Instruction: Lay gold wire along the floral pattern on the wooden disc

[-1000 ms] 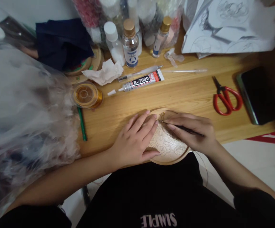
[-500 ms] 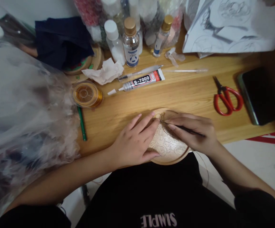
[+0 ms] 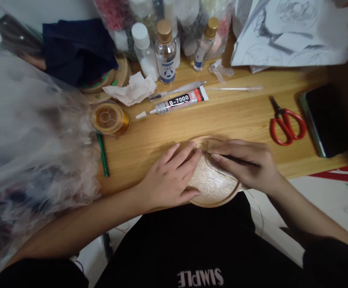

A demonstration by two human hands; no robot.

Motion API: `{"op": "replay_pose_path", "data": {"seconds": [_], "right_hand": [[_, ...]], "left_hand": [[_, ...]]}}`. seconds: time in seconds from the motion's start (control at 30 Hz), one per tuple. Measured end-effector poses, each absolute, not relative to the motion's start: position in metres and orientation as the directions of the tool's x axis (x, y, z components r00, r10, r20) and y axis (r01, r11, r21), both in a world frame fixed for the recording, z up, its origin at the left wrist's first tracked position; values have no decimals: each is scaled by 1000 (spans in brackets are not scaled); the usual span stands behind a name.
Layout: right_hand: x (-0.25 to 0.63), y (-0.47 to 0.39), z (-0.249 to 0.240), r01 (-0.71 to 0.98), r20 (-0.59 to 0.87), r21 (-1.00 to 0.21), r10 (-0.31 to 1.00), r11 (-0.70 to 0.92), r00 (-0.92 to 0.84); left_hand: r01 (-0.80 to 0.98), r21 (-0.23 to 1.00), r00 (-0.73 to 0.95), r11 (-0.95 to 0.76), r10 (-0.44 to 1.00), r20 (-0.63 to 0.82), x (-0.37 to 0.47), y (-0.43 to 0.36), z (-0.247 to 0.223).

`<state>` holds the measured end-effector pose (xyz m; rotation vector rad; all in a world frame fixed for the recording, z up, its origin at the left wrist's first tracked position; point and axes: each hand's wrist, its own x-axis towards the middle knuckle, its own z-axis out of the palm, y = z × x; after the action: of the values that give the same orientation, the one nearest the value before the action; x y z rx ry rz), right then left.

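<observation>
A round wooden disc (image 3: 212, 188) with a pale, patterned face lies at the table's front edge. My left hand (image 3: 174, 176) rests on its left side, fingers spread, with fingertips near the top rim. Between the fingers of my right hand (image 3: 246, 160) is a thin dark tool (image 3: 242, 161), its tip touching the upper part of the disc beside my left fingertips. A fine gold wire (image 3: 222, 172) curves over the disc and trails off past its right edge. Small gold wire shapes lie near the tool tip, partly hidden by my fingers.
Behind the disc lie a glue tube (image 3: 180, 101), pens and crumpled tissue (image 3: 134, 90). A wire spool (image 3: 109, 118) and green pencil (image 3: 103, 155) are at left. Red-handled pliers (image 3: 286, 122) and a phone (image 3: 325, 120) lie at right. Bottles (image 3: 165, 54) and papers (image 3: 288, 36) stand or lie at the back.
My right hand and the dark tool have shifted slightly, with the tool's tip a little to the left. My left hand keeps nearly the same place on the disc.
</observation>
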<state>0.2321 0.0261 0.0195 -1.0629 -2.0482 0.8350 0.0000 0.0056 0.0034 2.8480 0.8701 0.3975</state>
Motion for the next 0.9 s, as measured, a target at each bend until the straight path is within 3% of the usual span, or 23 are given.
{"op": "replay_pose_path", "data": {"seconds": [0.37, 0.53, 0.9], "right_hand": [[236, 30, 23, 442, 256, -736, 815, 513, -520], [241, 49, 30, 382, 265, -681, 696, 625, -668], [239, 75, 46, 303, 124, -564, 441, 768, -889]], "left_hand": [[513, 270, 795, -815, 570, 210, -1, 8, 5], [518, 275, 795, -810, 574, 194, -1, 9, 6], [533, 259, 802, -805, 579, 148, -2, 7, 5]]}}
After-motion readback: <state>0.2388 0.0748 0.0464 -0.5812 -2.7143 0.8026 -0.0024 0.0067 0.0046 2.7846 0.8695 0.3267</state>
